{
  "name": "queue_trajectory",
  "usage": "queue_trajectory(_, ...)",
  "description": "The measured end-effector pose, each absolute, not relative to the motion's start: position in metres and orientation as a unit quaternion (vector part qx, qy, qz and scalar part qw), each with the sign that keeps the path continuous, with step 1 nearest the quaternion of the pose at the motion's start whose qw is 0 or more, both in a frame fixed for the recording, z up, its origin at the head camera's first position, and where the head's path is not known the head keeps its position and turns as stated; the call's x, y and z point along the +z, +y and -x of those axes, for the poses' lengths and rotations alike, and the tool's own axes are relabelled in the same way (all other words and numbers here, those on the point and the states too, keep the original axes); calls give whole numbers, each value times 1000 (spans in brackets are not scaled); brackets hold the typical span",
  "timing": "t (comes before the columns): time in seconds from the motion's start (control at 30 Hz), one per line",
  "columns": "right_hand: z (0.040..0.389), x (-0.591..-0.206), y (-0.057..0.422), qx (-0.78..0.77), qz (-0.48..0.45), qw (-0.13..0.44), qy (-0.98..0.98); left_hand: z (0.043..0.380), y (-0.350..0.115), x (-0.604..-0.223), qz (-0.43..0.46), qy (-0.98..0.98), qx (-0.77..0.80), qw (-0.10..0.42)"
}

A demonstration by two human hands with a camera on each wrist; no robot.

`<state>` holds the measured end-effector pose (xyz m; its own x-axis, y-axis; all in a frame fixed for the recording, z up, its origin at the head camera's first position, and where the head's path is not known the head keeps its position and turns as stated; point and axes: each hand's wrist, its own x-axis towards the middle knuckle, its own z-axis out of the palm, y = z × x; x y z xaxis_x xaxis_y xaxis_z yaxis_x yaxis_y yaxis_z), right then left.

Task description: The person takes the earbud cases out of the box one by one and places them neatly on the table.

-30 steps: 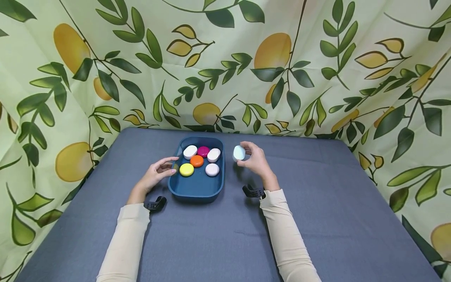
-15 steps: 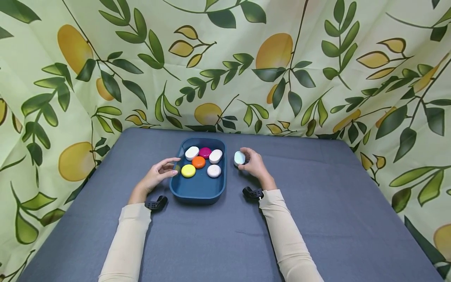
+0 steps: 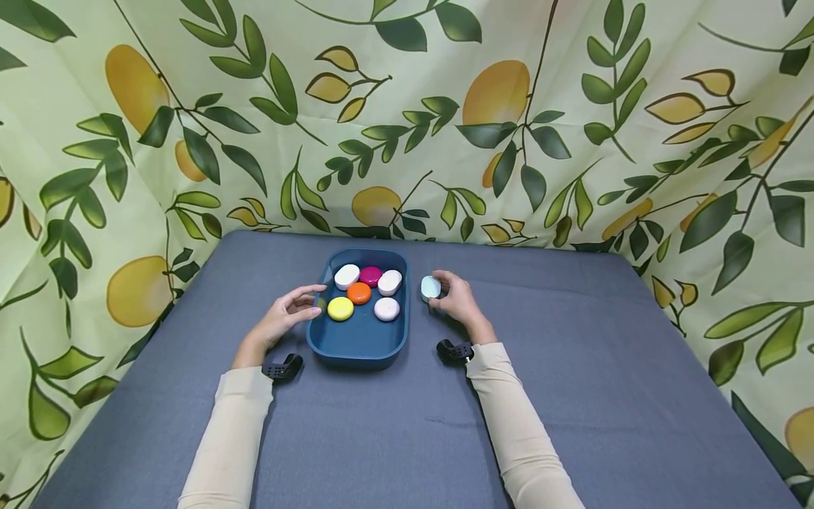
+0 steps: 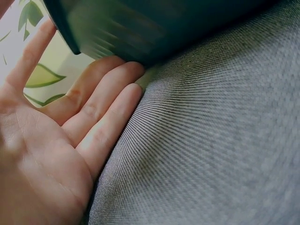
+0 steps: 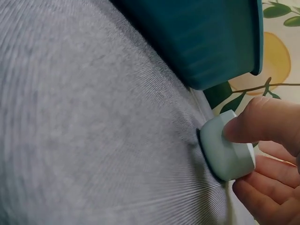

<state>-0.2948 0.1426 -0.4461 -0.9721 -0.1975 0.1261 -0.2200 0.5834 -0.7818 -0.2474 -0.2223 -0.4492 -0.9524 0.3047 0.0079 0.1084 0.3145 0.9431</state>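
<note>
My right hand (image 3: 459, 297) pinches a pale blue rounded block (image 3: 430, 288) between thumb and fingers, just right of a dark blue bin (image 3: 357, 357). In the right wrist view the lower edge of this block (image 5: 227, 147) is right at the grey cloth, with the thumb on its side. At the bin's left rim are the index finger and thumb of my left hand (image 3: 286, 317), its fingers lightly bent. Seen from the left wrist, the remaining fingers (image 4: 101, 110) extend low by the bin's outer wall (image 4: 140, 28).
Inside the bin lie several rounded pieces: a yellow one (image 3: 340, 308), an orange one (image 3: 359, 293), a magenta one (image 3: 371, 276) and whitish ones, such as the one at front right (image 3: 386, 309). Grey cloth (image 3: 381, 438) covers the table; a leaf-patterned curtain (image 3: 407, 162) hangs behind.
My right hand has come down with the pale blue block, from above the table to the cloth beside the bin. The left hand has stayed at the rim.
</note>
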Motion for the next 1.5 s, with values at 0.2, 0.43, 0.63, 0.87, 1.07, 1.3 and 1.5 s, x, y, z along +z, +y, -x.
queue_trajectory(0.2, 292, -439, 143, 437, -105, 14, -893, 247, -221, -448, -123, 804, 575, 89)
queue_trajectory(0.43, 287, -422, 142, 467, -122, 17, -876, 247, -221, -446, -121, 806, 573, 87)
queue_trajectory(0.63, 279, -405, 134, 495, -130, 32, -859, 248, -222, -446, -121, 806, 572, 89)
queue_trajectory(0.87, 272, -394, 109, 515, -126, 22, -848, 248, -222, -447, -119, 807, 571, 92)
queue_trajectory(1.07, 275, -389, 90, 530, -142, 16, -836, 248, -223, -447, -118, 806, 572, 90)
queue_trajectory(1.3, 283, -376, 64, 513, -142, -21, -846, 248, -224, -446, -116, 806, 573, 89)
queue_trajectory(1.5, 291, -373, 37, 488, -151, -37, -859, 247, -222, -447, -114, 802, 579, 96)
